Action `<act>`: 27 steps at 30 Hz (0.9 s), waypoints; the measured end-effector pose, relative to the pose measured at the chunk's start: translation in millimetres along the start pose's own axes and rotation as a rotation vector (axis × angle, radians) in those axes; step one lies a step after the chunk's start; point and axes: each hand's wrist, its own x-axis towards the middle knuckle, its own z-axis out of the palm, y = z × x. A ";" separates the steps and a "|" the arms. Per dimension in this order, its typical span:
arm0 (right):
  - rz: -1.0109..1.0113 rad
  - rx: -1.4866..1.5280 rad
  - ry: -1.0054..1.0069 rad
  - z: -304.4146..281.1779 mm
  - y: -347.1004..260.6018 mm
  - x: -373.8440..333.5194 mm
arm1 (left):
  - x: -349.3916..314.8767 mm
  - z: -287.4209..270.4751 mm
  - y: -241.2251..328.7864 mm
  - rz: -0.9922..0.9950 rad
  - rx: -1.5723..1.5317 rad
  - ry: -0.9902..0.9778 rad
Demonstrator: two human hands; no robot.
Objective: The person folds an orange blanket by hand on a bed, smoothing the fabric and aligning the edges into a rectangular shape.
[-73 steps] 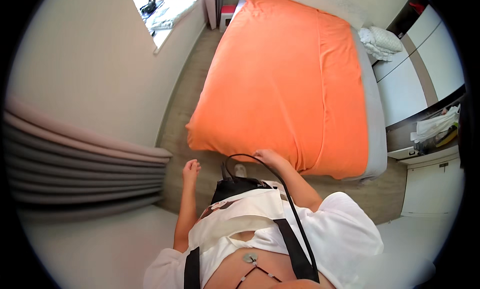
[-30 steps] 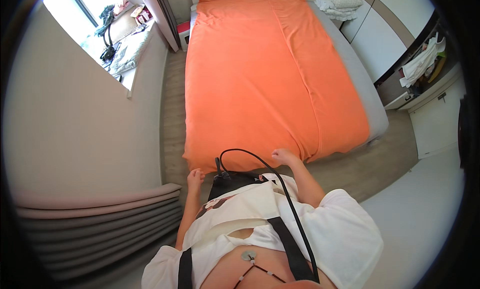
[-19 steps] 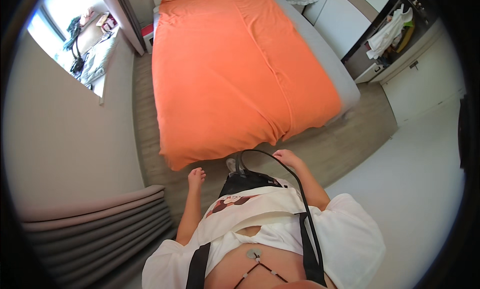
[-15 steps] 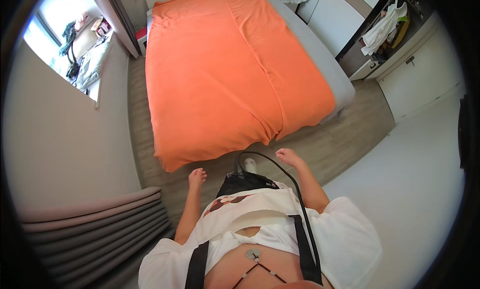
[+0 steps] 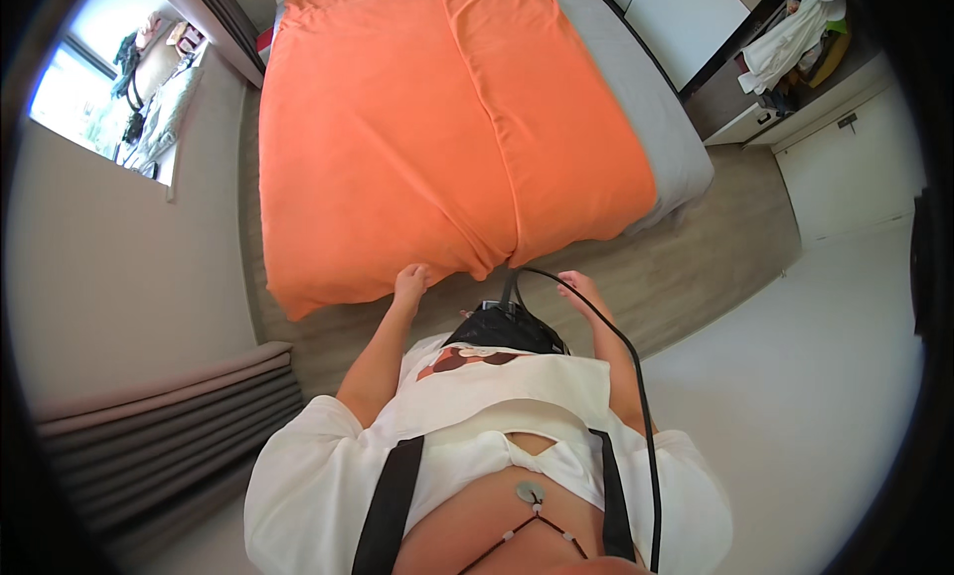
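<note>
Nearest, a black pouch (image 5: 505,328) sits at the person's chest, and a black cable (image 5: 636,376) loops from it past the right arm. The left hand (image 5: 409,280) rests at the foot edge of the orange blanket (image 5: 437,128), fingers curled, though a grip on the cloth cannot be made out. The right hand (image 5: 579,287) is just off that edge, fingers loosely bent beside the cable, holding nothing visible. Bare floor (image 5: 715,267) opens to the right of the bed (image 5: 636,88). Compared with half a second ago, the left hand has reached the blanket's edge and the bed lies closer.
</note>
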 end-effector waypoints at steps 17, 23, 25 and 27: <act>0.250 0.090 -0.286 -56.9 41.9 165.1 | 135.8 210.3 -42.1 -0.076 0.322 0.005; 0.367 -0.042 -0.389 -101.2 77.8 176.3 | 189.8 258.5 -61.6 -0.175 0.071 0.027; 0.413 -0.101 -0.449 -126.3 71.1 197.2 | 202.7 266.7 -88.2 -0.133 0.702 0.316; 0.442 0.008 -0.345 -159.3 76.0 214.2 | 210.8 269.2 -86.3 -0.264 0.545 0.263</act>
